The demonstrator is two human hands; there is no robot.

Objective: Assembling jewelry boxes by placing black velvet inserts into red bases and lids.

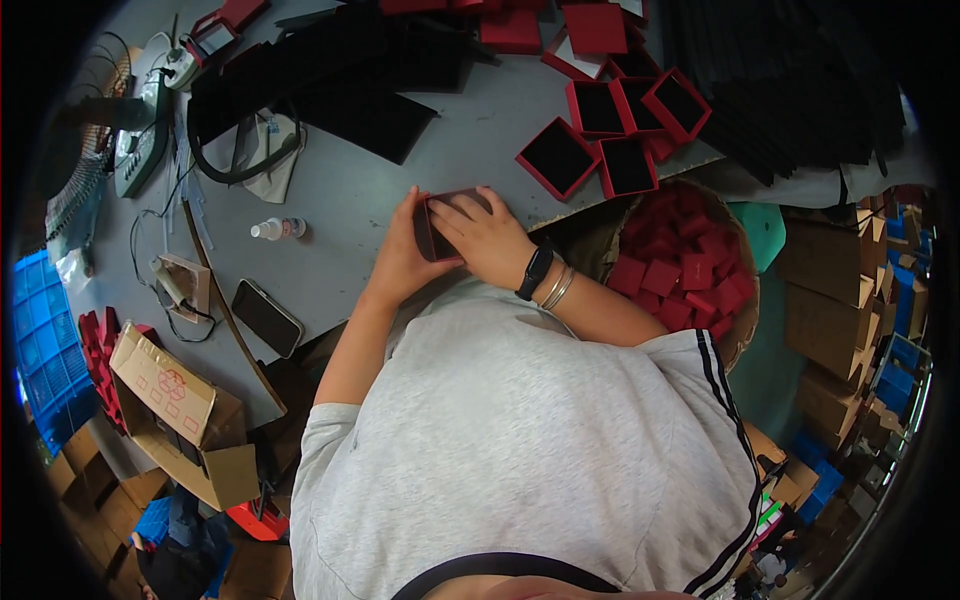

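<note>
Right up close, a gray shirt (520, 420) with black stripes down the right sleeve. Just past the shirt, by the near edge of the gray table (350, 200), a red box (439, 248) with a dark inside, held in front of the tummy between both hands. Left hand (402, 255) curled around the left side, fingers up along the edge and thumb along the bottom, so clamped on the box. Right hand (488, 240) laid over the top, fingers straight, a bit apart, reaching into the box. Hard to tell about a pinch there, with the thumb out of sight. On the right wrist, a black watch (537, 268) and shiny bangles (556, 288). Looks like the step of pressing the inside of the box flat, or maybe just feeling around in there. For the next move, probably a need for a firm left hold and gentle fingertips pushing into each corner. Up to the right on the table, open red boxes (557, 158) with black insides, some leaning on others. Below those, past the table edge, a big brown bin (748, 322) full of small red boxes (663, 277). To the left, a little white bottle (278, 229) on its side, then a dark phone (266, 320) near the table edge. Farther left, a cardboard box (170, 385) with flaps open.
</note>
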